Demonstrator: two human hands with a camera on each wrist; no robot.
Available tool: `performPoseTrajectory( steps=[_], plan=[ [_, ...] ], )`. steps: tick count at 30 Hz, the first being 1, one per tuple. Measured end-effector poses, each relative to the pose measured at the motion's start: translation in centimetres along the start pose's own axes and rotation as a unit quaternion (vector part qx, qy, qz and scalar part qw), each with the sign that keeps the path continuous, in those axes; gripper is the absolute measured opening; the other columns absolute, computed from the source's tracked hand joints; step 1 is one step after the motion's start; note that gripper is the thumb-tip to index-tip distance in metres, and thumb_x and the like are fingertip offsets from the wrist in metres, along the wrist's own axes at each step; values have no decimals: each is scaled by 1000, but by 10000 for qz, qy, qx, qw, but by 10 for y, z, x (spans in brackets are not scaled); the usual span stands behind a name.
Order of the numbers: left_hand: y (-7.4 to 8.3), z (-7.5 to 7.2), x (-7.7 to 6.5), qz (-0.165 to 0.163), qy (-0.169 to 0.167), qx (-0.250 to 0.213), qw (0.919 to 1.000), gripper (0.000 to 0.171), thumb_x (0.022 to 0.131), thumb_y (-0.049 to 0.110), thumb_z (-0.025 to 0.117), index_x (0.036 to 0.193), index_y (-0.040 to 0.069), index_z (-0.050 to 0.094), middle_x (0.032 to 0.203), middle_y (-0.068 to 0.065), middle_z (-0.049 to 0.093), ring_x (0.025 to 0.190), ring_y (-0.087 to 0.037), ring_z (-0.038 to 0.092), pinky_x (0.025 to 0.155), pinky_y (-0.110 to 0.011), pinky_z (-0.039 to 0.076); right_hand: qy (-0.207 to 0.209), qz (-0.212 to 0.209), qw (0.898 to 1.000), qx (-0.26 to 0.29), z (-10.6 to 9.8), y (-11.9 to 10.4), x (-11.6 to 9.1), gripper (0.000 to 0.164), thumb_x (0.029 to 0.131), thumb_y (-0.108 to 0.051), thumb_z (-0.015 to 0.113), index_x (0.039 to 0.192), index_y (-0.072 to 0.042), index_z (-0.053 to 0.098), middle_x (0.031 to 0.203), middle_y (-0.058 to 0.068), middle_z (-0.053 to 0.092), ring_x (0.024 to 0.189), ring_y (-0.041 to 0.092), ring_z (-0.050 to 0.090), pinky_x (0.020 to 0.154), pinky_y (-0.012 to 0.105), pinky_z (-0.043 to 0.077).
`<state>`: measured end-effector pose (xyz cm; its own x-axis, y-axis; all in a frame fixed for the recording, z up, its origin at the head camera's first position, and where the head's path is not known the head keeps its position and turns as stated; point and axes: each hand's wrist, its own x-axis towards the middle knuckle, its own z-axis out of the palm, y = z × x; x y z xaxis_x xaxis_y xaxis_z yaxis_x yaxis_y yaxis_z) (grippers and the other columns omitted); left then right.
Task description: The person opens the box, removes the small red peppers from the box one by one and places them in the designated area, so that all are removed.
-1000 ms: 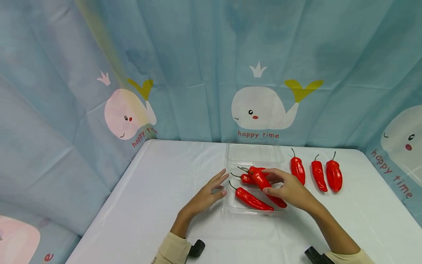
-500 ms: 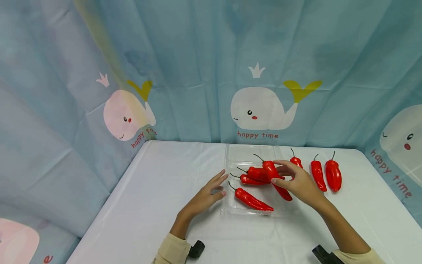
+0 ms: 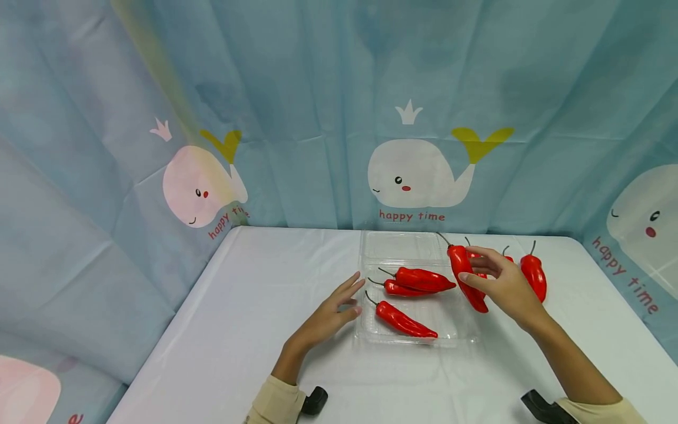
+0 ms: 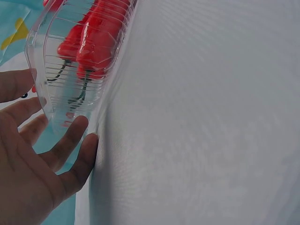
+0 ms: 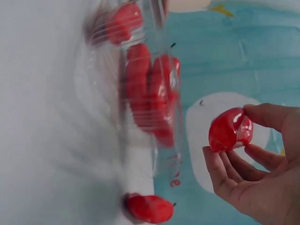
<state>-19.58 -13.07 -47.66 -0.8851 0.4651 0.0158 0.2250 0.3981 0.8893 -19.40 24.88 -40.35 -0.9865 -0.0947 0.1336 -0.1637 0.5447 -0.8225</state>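
Note:
In the head view my right hand (image 3: pixel 500 285) pinches a red chili pepper (image 3: pixel 463 274) between thumb and fingers, above the right side of a clear plastic clamshell box (image 3: pixel 447 318). The right wrist view shows the held pepper (image 5: pixel 230 130) raised apart from the others. Inside the box lie two peppers close together, an upper one (image 3: pixel 424 278) and a lower one (image 3: pixel 399 288), with a third pepper (image 3: pixel 405 321) nearer the front. My left hand (image 3: pixel 331 312) has its fingers extended at the box's left side; in the left wrist view fingertips touch or nearly touch its ribbed wall (image 4: pixel 40 61).
The box's lid (image 3: pixel 405 246) lies folded back toward the curtain (image 3: pixel 318 118). Right of the box are more peppers on the white tablecloth (image 3: pixel 265 282), including one at the far right (image 3: pixel 534 277); my right hand partly covers the others.
My right hand has lifted the pepper off the others in the box and carried it right and away from me. My left hand has stayed in place.

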Motion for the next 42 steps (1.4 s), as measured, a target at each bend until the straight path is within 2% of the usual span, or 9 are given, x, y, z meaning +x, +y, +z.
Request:
performPoseTrajectory(
  steps=[5, 10, 18, 24, 29, 35, 37, 40, 42],
  plan=[
    [0, 0, 0, 11, -14, -9, 10000, 62, 109, 25, 56, 167, 19, 36, 178, 7, 17, 140, -32, 55, 116, -61, 44, 206, 94, 9997, -28, -7, 10, -1, 70, 100, -30, 74, 160, -7, 44, 144, 30, 59, 127, 50, 59, 82, 52, 65],
    [-1, 0, 0, 66, -13, -17, 10000, 62, 109, 25, 56, 167, 17, 36, 178, 4, 17, 140, -33, 55, 116, -62, 44, 430, 170, 9989, -75, -16, 21, -3, 72, 101, -31, 74, 161, -7, 42, 144, 30, 57, 126, 49, 58, 79, 51, 66],
    [-1, 0, 1, 64, 6, 10, 10000, 62, 109, 24, 56, 167, 17, 35, 178, 5, 17, 140, -34, 55, 117, -63, 43, 748, 373, 9961, -286, -28, 36, -5, 75, 102, -33, 72, 162, -5, 39, 147, 34, 54, 128, 52, 55, 74, 39, 66],
    [0, 0, 0, 103, 13, -12, 9999, 62, 109, 25, 56, 167, 17, 35, 178, 2, 17, 140, -34, 55, 116, -64, 43, 951, 517, 9932, -420, -40, 45, -6, 74, 104, -34, 68, 164, -4, 35, 148, 35, 52, 129, 54, 53, 72, 37, 66],
    [0, 0, 0, 117, -3, -77, 9999, 62, 109, 24, 56, 167, 17, 36, 178, 1, 17, 140, -36, 55, 116, -64, 43, 1139, 604, 9906, -459, -50, 51, -8, 77, 104, -34, 69, 164, -3, 32, 150, 35, 50, 128, 53, 51, 70, 20, 61],
    [1, 0, -1, 117, 8, -103, 9999, 61, 109, 23, 56, 167, 16, 36, 178, 0, 18, 140, -36, 55, 115, -64, 43, 1310, 787, 9868, -533, -60, 62, -10, 78, 105, -39, 67, 165, -4, 31, 152, 35, 49, 129, 56, 52, 71, 19, 60],
    [1, 0, -1, 103, 7, -87, 9999, 61, 109, 23, 55, 167, 16, 36, 178, 0, 18, 140, -36, 55, 115, -64, 44, 1364, 871, 9852, -561, -64, 67, -10, 78, 105, -41, 66, 166, -5, 31, 152, 35, 49, 128, 56, 52, 69, 14, 57],
    [0, 0, -1, 87, 7, -81, 9999, 61, 109, 21, 55, 167, 16, 35, 179, 1, 17, 141, -36, 55, 115, -64, 44, 1440, 974, 9831, -569, -70, 75, -10, 78, 105, -41, 65, 166, -5, 32, 152, 36, 48, 122, 50, 56, 68, 12, 56],
    [0, 1, 0, 70, 11, -64, 10000, 61, 109, 21, 55, 167, 16, 35, 179, 2, 17, 141, -36, 54, 116, -64, 43, 1488, 1050, 9818, -536, -74, 80, -10, 78, 105, -41, 65, 166, -5, 32, 152, 37, 47, 112, 34, 60, 68, 10, 55]
  ],
)
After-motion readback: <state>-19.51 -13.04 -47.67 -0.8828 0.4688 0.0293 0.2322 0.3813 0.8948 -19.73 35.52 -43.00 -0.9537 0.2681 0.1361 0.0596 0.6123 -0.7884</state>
